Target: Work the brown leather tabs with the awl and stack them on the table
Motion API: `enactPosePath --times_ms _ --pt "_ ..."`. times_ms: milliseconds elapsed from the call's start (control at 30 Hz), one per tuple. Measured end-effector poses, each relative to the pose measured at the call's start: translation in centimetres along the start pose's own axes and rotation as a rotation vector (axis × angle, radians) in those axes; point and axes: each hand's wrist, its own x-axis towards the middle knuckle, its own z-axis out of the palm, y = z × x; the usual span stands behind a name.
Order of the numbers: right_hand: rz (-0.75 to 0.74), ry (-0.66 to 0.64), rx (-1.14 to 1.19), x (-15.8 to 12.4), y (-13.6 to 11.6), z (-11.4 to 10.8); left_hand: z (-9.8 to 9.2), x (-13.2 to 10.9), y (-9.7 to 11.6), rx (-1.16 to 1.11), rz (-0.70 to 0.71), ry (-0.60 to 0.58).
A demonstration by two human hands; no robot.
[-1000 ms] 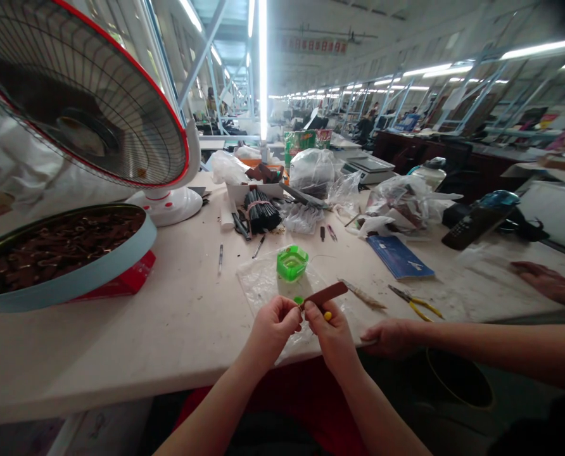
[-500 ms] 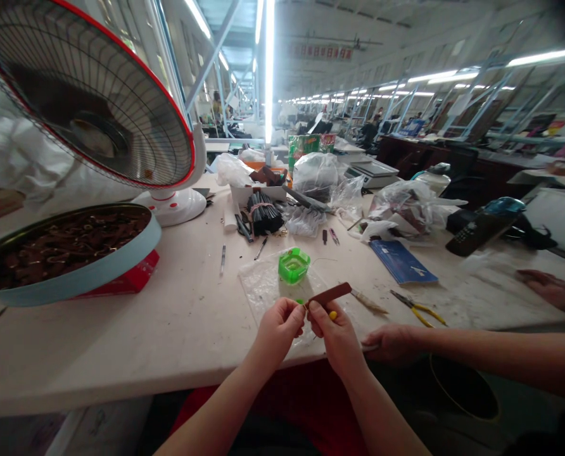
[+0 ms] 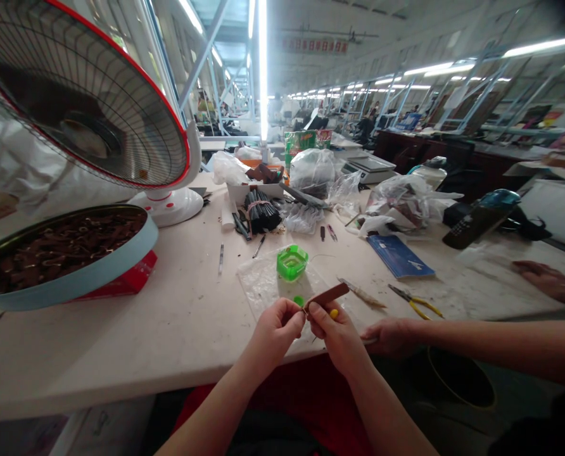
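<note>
A brown strip is pinched between the thumb and fingers of my right hand, above the table's front edge. A small yellow thing shows between that hand's fingers. My left hand is closed at the strip's left end, with its fingertips on a small part too tiny to make out. Just beyond my hands are a green plastic container and a small green piece, on a clear plastic sheet.
Yellow-handled pliers, a blue booklet and another person's hand are at right. A fan stands over a round tin of brown pieces at left. Bundled black strips and plastic bags lie further back.
The view has shifted slightly. My left hand has moved a little away from the small green piece, which now shows more fully. The brown strip is still held.
</note>
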Motion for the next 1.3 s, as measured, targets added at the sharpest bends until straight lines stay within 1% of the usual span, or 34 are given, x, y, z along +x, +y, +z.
enactPosePath --times_ms 67,200,367,433,500,533,600,733,1000,1167,1300 --pt "-0.019 0.03 -0.009 0.0 0.0 0.1 0.1 -0.1 0.1 -0.043 -0.014 -0.014" --pt "-0.05 0.058 -0.045 0.0 0.2 0.4 0.3 -0.1 0.0 -0.086 0.004 -0.004" --pt "-0.126 0.107 -0.097 0.0 0.5 0.4 0.3 -0.1 0.3 -0.023 0.034 0.009" --pt "-0.113 0.097 -0.082 0.0 0.3 0.3 0.1 -0.1 0.6 -0.008 0.03 -0.031" --pt "-0.06 0.052 -0.061 0.1 0.0 0.2 -0.1 -0.1 0.9 -0.012 0.016 -0.073" --pt "-0.036 0.029 -0.049 0.1 -0.1 0.2 -0.2 -0.1 0.9 -0.01 0.015 -0.08" --pt "-0.02 0.012 -0.031 0.1 -0.3 0.3 -0.2 0.0 0.8 0.006 0.022 -0.056" --pt "-0.069 0.05 -0.064 0.0 -0.4 0.5 0.0 0.1 0.2 0.052 0.059 0.004" --pt "-0.099 0.066 -0.133 0.2 0.0 0.6 0.0 0.6 0.1 0.166 0.088 0.01" --pt "-0.099 0.011 -0.211 0.4 0.0 0.3 -0.4 0.0 0.4 0.26 0.104 -0.036" --pt "-0.133 -0.022 -0.329 0.4 -0.8 0.2 -0.6 -0.3 0.9 0.38 0.108 -0.011"
